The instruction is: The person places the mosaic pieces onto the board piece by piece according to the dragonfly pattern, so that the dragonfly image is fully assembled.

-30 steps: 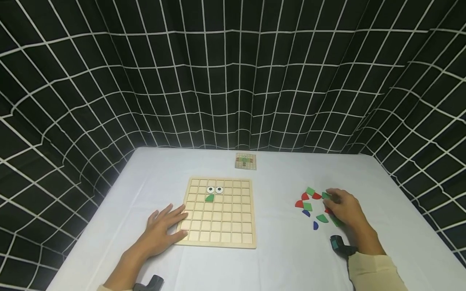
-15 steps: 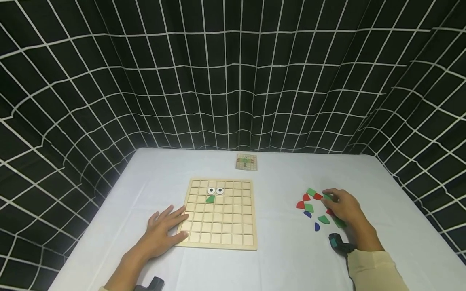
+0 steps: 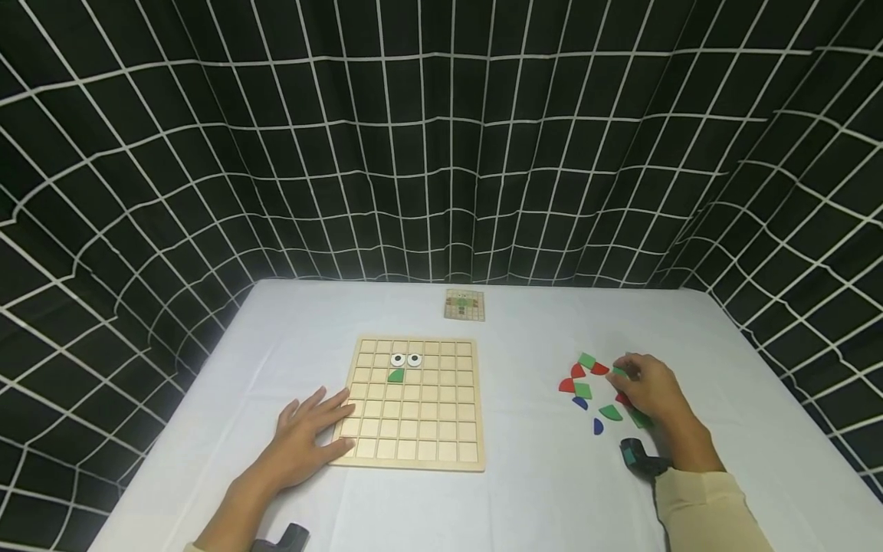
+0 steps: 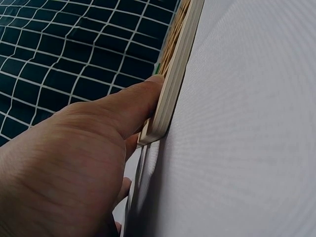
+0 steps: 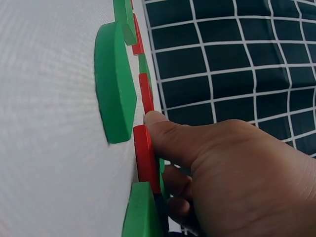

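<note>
My left hand [image 3: 306, 443] lies spread over the lower left edge of a wooden grid board [image 3: 429, 454]; in the left wrist view the thumb [image 4: 140, 101] rests on the rim. Two white eye discs [image 3: 406, 359] and a green quarter-round tile [image 3: 396, 376] sit in its upper cells. At the right my right hand [image 3: 654, 389] has thumb and index finger curled about a green tile [image 3: 619, 371], partly hidden under the fingers. In the right wrist view the thumb is beside a red tile [image 5: 145, 153], and a larger green tile [image 5: 114, 84] lies nearer.
Loose tiles lie left of and below my right hand: green squares [image 3: 582, 391], red quarter-rounds [image 3: 566, 385], blue half-rounds [image 3: 598, 426] and a green wedge [image 3: 610, 413]. A small picture card [image 3: 464, 304] lies behind the board. Gridded black curtain [image 3: 428, 153] surrounds the white table [image 3: 310, 322].
My right hand's thumb and index finger have shifted slightly left around the green tile. The left hand stays on the board, and the tiles on the board have not changed.
</note>
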The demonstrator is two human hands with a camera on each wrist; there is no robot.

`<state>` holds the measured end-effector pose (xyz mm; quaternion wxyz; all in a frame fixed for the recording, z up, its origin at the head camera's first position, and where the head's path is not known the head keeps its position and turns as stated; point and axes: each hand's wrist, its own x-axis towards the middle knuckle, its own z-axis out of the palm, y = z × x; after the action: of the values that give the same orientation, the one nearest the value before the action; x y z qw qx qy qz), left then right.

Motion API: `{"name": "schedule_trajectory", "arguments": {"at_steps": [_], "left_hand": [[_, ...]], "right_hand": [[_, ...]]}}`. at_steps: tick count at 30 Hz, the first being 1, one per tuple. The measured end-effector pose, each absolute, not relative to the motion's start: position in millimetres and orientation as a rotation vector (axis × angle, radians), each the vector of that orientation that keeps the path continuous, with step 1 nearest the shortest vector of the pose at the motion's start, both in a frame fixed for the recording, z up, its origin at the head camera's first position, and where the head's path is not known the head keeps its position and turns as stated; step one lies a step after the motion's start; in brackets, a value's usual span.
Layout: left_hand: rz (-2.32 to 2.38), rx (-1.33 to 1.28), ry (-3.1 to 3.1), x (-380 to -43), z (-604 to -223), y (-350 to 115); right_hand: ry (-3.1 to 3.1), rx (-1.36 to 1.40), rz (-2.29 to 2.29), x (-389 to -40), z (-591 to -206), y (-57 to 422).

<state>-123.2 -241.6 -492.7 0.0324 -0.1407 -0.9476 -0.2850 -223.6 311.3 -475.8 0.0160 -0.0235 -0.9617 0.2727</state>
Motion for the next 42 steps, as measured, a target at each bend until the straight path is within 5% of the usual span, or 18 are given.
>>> {"name": "schedule_trajectory", "arguments": {"at_steps": [14, 42], "left_hand": [[-0.878, -0.433, -2.924, -126, -493, -245], [-0.885, -0.409, -2.927, -123, -494, -242]], "right_hand": [[-2.762, -0.165, 0.906, -216, -462, 298], [-2.179, 0.607, 0.946, -170, -381, 207]]}}
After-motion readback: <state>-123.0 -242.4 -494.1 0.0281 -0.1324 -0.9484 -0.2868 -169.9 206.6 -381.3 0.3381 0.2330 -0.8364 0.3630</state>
